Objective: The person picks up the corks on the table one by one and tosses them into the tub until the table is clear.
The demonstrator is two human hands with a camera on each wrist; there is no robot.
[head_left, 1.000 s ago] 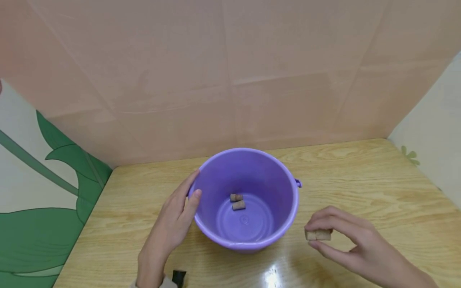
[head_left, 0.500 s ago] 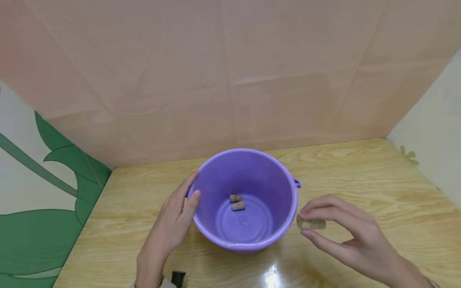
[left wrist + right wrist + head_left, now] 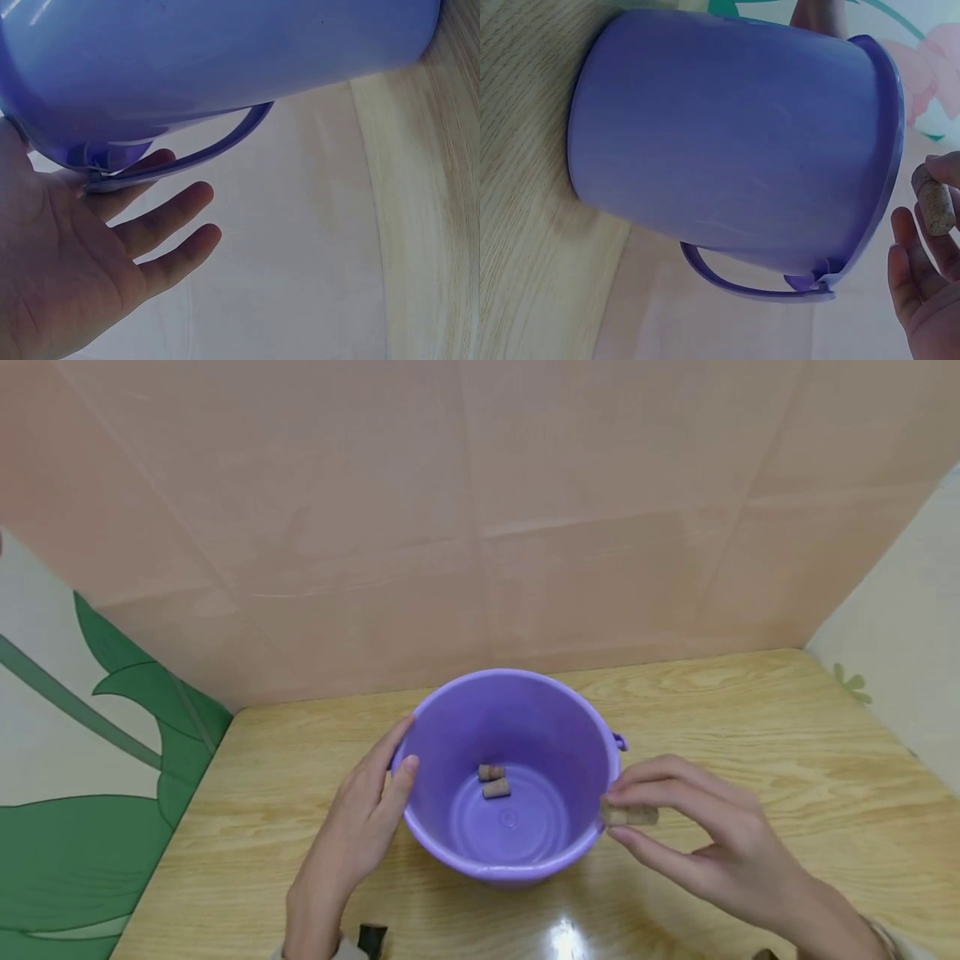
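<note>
A purple bucket [image 3: 517, 868] stands upright on the table, with two corks [image 3: 496, 788] lying close together on its bottom. My left hand [image 3: 358, 814] holds the bucket's left rim, thumb over the edge and fingers along the outside. In the left wrist view those fingers [image 3: 161, 232] extend past the bucket handle [image 3: 217, 150]. Between the thumb and fingers of my right hand [image 3: 712, 827] is a pinched cork [image 3: 632, 815], held by the bucket's right rim. The right wrist view shows this cork [image 3: 934, 201] just beyond the rim, apart from it.
Under everything is a wood-grain table [image 3: 750, 718]. A small black object [image 3: 371, 939] sits by my left wrist, and a dark bit [image 3: 765, 954] shows at the bottom edge by my right wrist. A pinkish wall covering [image 3: 480, 527] rises behind.
My right hand has moved left and away from me with the pinched cork, from the table's right side up to the bucket's rim. The left hand and bucket have stayed put.
</note>
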